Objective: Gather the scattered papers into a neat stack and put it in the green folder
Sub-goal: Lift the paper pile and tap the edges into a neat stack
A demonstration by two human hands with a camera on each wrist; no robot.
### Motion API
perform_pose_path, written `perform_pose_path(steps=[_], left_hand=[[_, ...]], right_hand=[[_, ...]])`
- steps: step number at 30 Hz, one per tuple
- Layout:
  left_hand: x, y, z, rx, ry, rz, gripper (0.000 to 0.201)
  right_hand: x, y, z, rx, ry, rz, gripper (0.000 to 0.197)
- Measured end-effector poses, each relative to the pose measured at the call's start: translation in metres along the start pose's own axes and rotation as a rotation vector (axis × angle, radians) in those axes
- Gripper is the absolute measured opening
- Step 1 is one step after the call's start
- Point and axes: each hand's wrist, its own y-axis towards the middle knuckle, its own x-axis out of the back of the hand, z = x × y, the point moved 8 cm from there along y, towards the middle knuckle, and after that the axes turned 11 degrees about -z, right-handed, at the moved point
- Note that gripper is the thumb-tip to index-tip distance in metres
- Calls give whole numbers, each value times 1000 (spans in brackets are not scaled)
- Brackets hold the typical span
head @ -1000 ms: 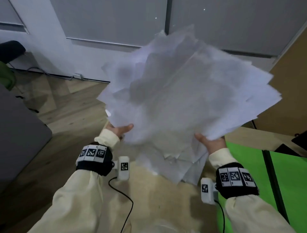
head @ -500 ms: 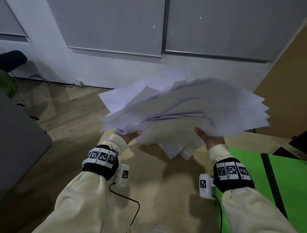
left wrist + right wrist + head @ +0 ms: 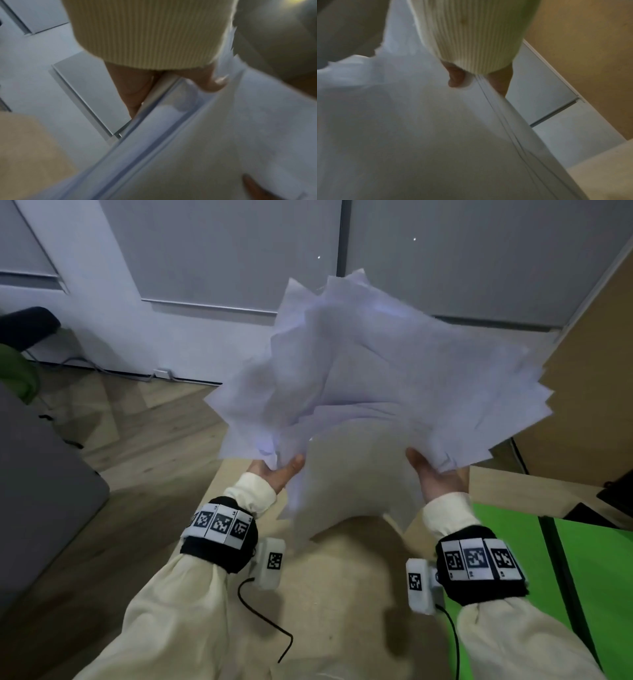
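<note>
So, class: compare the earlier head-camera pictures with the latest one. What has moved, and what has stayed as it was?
The papers, nearly flat half a second ago, have tipped back up, their far edges raised toward the wall as they were a second ago. The left hand and right hand still hold the near edges; nothing was let go. The green folder stays on the table.

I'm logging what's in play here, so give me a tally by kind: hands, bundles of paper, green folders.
Hands: 2, the left hand and the right hand, each gripping a lower corner of the bundle.
Paper bundles: 1, a fanned, uneven bundle of papers; sheets too overlapped to count.
Green folders: 1, the green folder lying open.
Total: 4
</note>
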Motion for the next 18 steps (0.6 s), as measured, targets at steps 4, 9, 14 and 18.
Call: perform_pose_path(steps=[4, 9, 14, 18], left_hand=[[-4, -5, 16, -29, 101, 38, 103], [-7, -23, 13, 64, -106, 53, 49], [14, -16, -2, -60, -127, 20, 53], [13, -8, 20, -38, 131, 101, 68]], right_hand=[[7, -9, -4, 37, 124, -39, 51], [2, -17, 17, 70, 295, 109, 37], [13, -11, 19, 51, 334, 255, 52], [20, -2, -14, 32, 90, 241, 57]])
